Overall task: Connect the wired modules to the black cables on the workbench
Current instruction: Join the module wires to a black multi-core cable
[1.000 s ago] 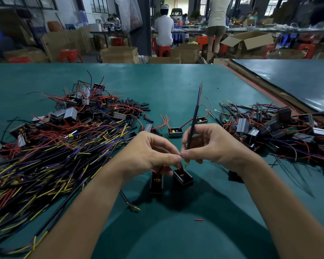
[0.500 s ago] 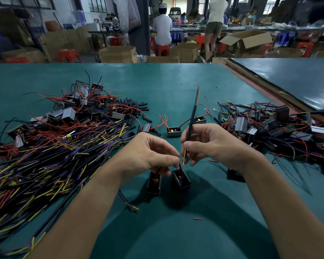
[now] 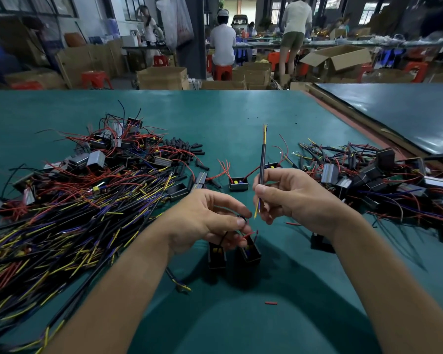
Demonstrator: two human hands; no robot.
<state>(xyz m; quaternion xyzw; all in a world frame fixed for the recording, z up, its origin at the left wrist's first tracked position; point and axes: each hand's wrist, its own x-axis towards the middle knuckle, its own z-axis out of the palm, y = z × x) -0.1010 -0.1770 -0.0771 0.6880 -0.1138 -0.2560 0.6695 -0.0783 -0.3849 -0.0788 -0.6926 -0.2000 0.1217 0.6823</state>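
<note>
At nine o'clock, cable heap point(image 3: 62, 226): black cables with yellow and purple cores, sprawled on the green bench point(image 3: 241, 118).
Left hand point(image 3: 205, 221): six o'clock, fingers curled, pinching thin red and black leads point(image 3: 248, 235) of the wired module point(image 3: 251, 254) standing just below.
Right hand point(image 3: 292, 198): just right of it, pinching one black cable point(image 3: 262, 159) upright, stripped cores poking out below the thumb.
Three o'clock, module heap point(image 3: 381, 180): tangled with red wires.
Change: a second ago the fingertips met; now the hands are apart, cores clear of leads.
Meaning: joint looks unmade; likely a re-sort first.
</note>
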